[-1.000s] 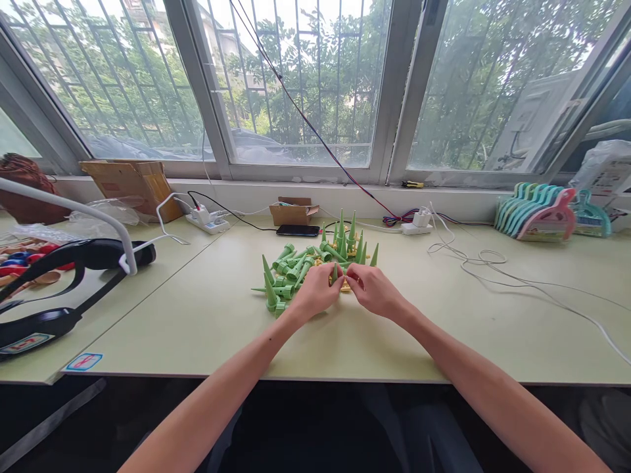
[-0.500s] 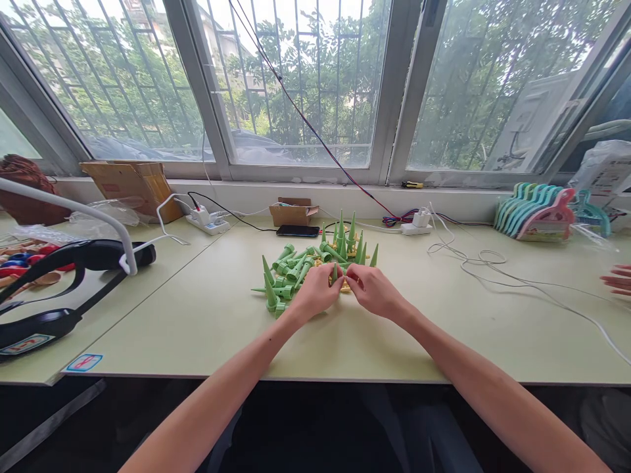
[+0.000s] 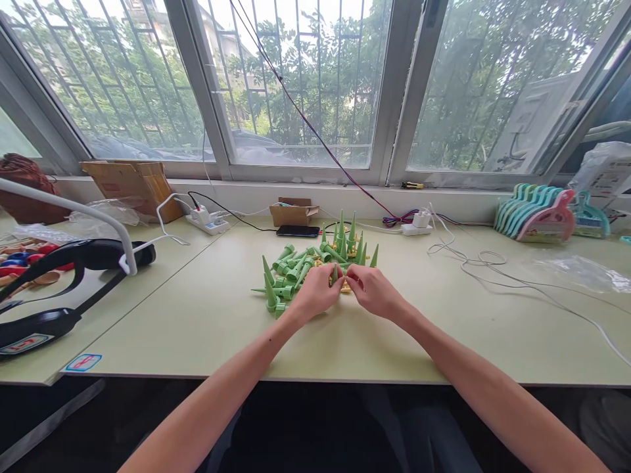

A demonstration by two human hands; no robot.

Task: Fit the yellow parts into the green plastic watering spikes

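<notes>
My left hand (image 3: 319,289) is closed around a green plastic spike (image 3: 334,273), whose pointed tip rises above the fingers. Close beside it, my right hand (image 3: 373,288) is pinched shut against the spike's side; what its fingertips hold is too small and hidden to name. Several more green spikes (image 3: 296,268) lie in a loose pile to the left, each with a hollow collar and a tapered point. Behind my hands other green spikes (image 3: 341,236) stand upright. Small yellow plastic pieces (image 3: 348,287) show around and under my fingers.
A phone (image 3: 298,231) and a small open cardboard box (image 3: 294,211) are behind the pile. White cables (image 3: 486,263) run over the desk at right, near clear plastic wrap (image 3: 589,272) and a row of hangers (image 3: 535,213). A black headset (image 3: 73,282) lies at left.
My hands have hardly moved. Another person's hand has left the right edge, and clear plastic wrap now lies on the desk, in front of the hangers.
</notes>
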